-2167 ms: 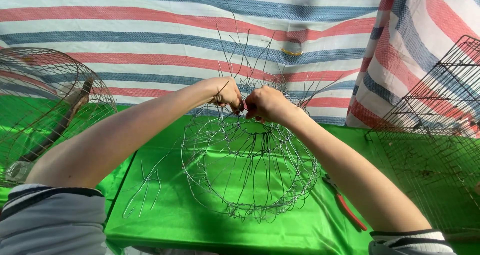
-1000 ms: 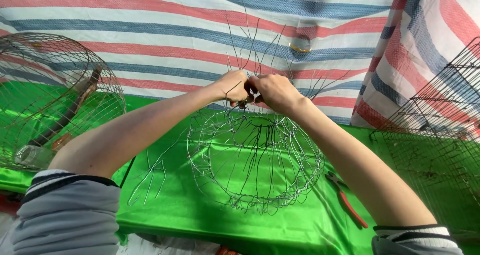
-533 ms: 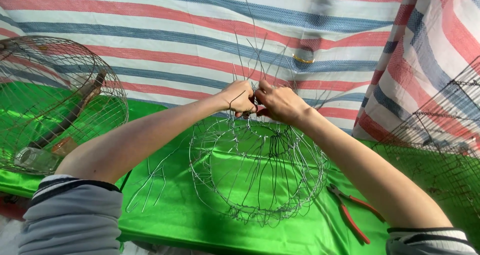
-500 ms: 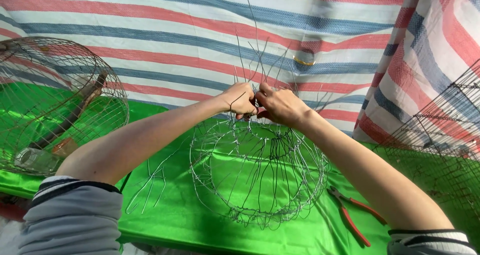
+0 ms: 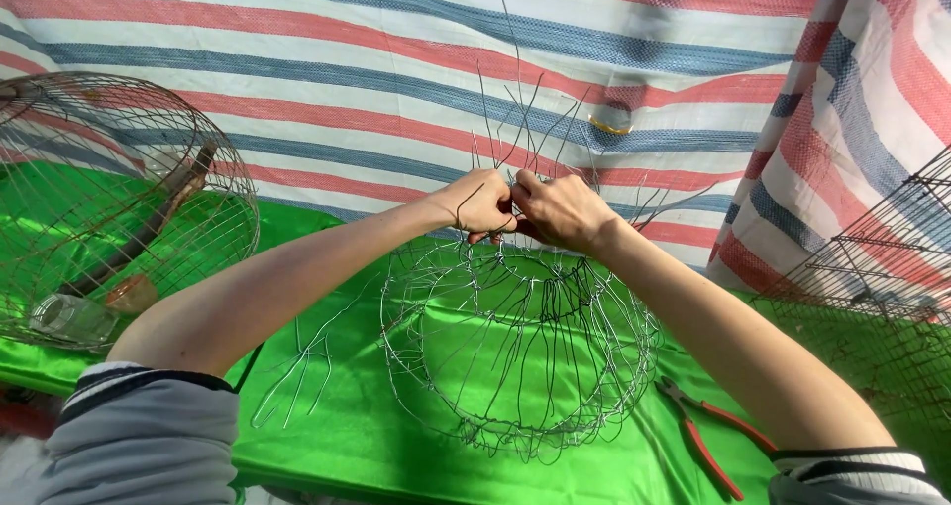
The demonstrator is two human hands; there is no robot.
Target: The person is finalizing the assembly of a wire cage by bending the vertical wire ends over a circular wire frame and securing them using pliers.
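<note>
**A:** Start nearest you. What's at the front edge?

**B:** Your grey sleeves, then the green cloth (image 5: 396, 455) running close to the bottom of the view. A few loose bent wires (image 5: 297, 376) lie on it under your left forearm, and red-handled pliers (image 5: 708, 436) lie under your right forearm, just beside the frame's right rim.

**A:** And the frame itself?

**B:** The unfinished wire basket (image 5: 520, 347) sits between your arms on the cloth, its rings wide at the front and narrowing toward your hands. There's a strip of open cloth in front of it and a little on each side.

**A:** My hands?

**B:** Your left hand (image 5: 480, 203) and right hand (image 5: 560, 210) meet at the far top of the basket, knuckles nearly touching. Both are clenched, fingers pinched on the upright wire ends there. Free wire tips fan upward above them.

**A:** How tight is it at the sides?

**B:** At far left a finished domed wire cage (image 5: 119, 208) stands on the cloth, well apart from your left elbow. At right a flat wire mesh panel (image 5: 882, 277) leans near your right arm. Behind everything hangs the striped tarp (image 5: 396, 59), closing off the far edge.
</note>
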